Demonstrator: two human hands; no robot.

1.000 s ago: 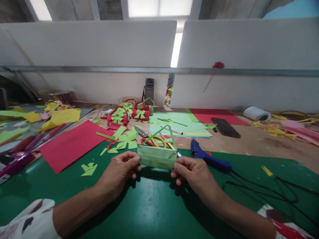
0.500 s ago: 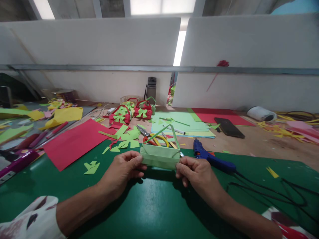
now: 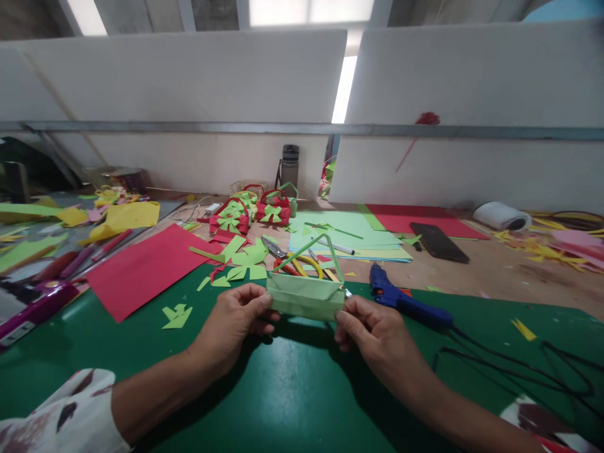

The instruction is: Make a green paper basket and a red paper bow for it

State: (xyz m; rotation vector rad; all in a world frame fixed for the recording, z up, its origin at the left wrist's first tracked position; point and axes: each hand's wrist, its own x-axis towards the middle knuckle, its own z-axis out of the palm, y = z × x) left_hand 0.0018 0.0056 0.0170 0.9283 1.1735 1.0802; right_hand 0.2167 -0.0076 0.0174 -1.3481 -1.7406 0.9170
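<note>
A small light-green paper basket [image 3: 306, 298] with a thin folded strip for a handle is held just above the green table mat [image 3: 283, 390]. My left hand [image 3: 238, 318] pinches its left end between thumb and fingers. At the right end, my right hand [image 3: 375, 324] grips the lower corner the same way. Behind the basket lie scissors with yellow handles [image 3: 311, 264] and a pair with dark blades [image 3: 272, 247], partly hidden by it. A blue glue gun [image 3: 408, 301] rests beyond my right hand, its cord trailing right.
Several red paper baskets with green bows [image 3: 229, 221] stand at the back. Red paper [image 3: 146, 267] and green scraps [image 3: 177, 316] lie left. A phone [image 3: 438, 242], stacked paper sheets [image 3: 302, 236] and a white roll [image 3: 501, 216] are farther back. A bottle [image 3: 289, 167] stands by the wall.
The view has shifted slightly, moving the background a little to the right. Both hands keep hold of the paper basket, which is tilted slightly more, its right end lower.
</note>
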